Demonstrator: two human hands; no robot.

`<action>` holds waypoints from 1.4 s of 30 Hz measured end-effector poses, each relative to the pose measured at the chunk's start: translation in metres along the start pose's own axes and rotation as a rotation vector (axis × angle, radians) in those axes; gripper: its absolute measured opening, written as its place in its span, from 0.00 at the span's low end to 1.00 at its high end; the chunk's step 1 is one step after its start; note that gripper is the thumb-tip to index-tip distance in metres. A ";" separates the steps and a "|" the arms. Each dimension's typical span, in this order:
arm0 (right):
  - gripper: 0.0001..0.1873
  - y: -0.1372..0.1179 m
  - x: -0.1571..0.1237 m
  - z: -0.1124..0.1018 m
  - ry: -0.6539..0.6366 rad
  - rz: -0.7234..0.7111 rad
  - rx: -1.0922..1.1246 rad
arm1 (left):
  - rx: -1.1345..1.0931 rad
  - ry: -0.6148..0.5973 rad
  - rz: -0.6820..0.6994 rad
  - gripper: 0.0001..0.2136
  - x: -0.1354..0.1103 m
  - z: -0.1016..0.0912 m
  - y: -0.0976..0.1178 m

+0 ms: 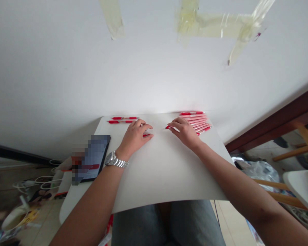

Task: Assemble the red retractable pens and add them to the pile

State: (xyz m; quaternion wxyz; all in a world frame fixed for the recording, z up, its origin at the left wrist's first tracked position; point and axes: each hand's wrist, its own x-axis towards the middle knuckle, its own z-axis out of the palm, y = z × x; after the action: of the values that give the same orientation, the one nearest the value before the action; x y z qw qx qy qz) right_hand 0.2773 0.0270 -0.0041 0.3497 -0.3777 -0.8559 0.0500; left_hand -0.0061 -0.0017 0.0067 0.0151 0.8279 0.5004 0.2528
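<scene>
On a white board (159, 171) over my lap, my left hand (135, 136) rests palm down with a red pen part (146, 135) showing under its fingers. A silver watch (115, 160) sits on that wrist. My right hand (184, 131) holds a red pen (168, 127) by its end, tip pointing left. Right behind it lies a row of several red pens (197, 121) side by side. Two more red pens (123, 119) lie at the board's far left corner.
A dark tablet (93, 162) lies at the board's left edge. The white wall (143, 68) with strips of tape (220, 27) stands just beyond. Cables and clutter sit on the floor at left; a wooden chair and white stool are at right.
</scene>
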 end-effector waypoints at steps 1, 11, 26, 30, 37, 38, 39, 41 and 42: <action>0.10 0.000 0.000 0.000 0.001 -0.004 0.002 | -0.002 0.000 0.001 0.12 0.000 0.000 0.000; 0.08 0.000 -0.002 0.000 0.005 0.015 -0.042 | -0.010 0.014 0.010 0.12 0.000 0.001 -0.001; 0.09 -0.003 -0.003 -0.001 -0.067 0.170 -0.183 | -0.010 0.164 -0.097 0.08 0.002 -0.001 -0.004; 0.10 -0.008 -0.002 -0.002 -0.141 0.214 -0.218 | -0.018 0.175 -0.116 0.08 0.003 -0.003 -0.002; 0.11 -0.014 0.000 -0.005 -0.194 0.269 -0.216 | -0.007 0.187 -0.138 0.08 0.004 -0.006 0.000; 0.10 -0.014 0.000 -0.005 -0.194 0.272 -0.211 | -0.011 0.197 -0.140 0.08 0.004 -0.006 0.000; 0.10 -0.014 -0.001 -0.005 -0.194 0.274 -0.207 | -0.014 0.205 -0.142 0.07 0.004 -0.007 0.001; 0.10 -0.014 -0.001 -0.005 -0.193 0.278 -0.199 | -0.021 0.211 -0.150 0.07 0.004 -0.008 0.002; 0.10 -0.013 -0.001 -0.005 -0.192 0.281 -0.196 | -0.027 0.212 -0.158 0.06 0.004 -0.009 0.003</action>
State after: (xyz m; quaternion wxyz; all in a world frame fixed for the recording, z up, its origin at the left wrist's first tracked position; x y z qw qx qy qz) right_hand 0.2725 0.0158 0.0034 0.2177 -0.5191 -0.8250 0.0504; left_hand -0.0065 -0.0018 0.0170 -0.0071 0.7542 0.5594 0.3437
